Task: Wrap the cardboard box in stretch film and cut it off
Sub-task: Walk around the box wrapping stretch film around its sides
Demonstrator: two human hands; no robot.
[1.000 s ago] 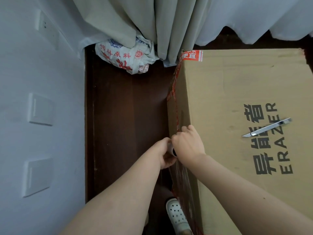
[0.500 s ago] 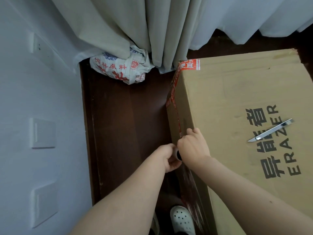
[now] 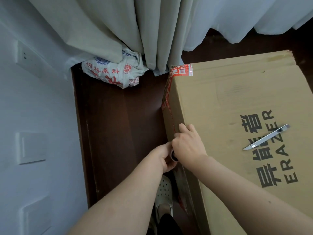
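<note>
A large cardboard box (image 3: 228, 102) with black "ERAZER" print stands on the dark wooden floor, red tape along its left edge. Both hands meet at that left edge and hold a stretch film roll (image 3: 174, 156), of which only the dark core end shows. My left hand (image 3: 165, 158) curls round the roll from the left. My right hand (image 3: 188, 146) grips it from the right, fingertips resting on the box's top edge. Clear film (image 3: 182, 187) clings to the box's left side below the hands. A silver utility knife (image 3: 265, 137) lies on the box top, right of the hands.
A white wall (image 3: 33, 133) with switch plates runs close along the left, leaving a narrow strip of floor (image 3: 118, 133). A crumpled printed bag (image 3: 113, 73) lies by the curtains (image 3: 152, 31) at the back. My white shoe (image 3: 164, 192) is under the arms.
Both hands with the roll have slid a little farther forward along the box's left edge. The view has tilted slightly, and the knife has not moved on the box.
</note>
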